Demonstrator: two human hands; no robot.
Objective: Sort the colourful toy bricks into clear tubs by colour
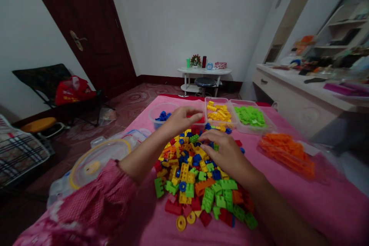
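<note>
My left hand (184, 120) is stretched over a clear container of red bricks (199, 120) at the back of the pile. Its fingers are extended, with nothing visible in them, and they partly cover the container. Below and to the right, my right hand (221, 148) hovers low over a heap of mixed toy building bricks (184, 171). Thumb and fingers there are apart, close to a green brick (194, 138); I see nothing held. The heap mixes yellow, green, blue, red and orange bricks with some small wheels.
Around the heap stand a round tub of blue bricks (163, 117), a box of yellow bricks (219, 113), a box of green bricks (250, 116) and a container of orange bricks (286, 153). Clear lids (99, 161) lie left on the pink cloth (147, 219). A cluttered counter (305, 84) stands right.
</note>
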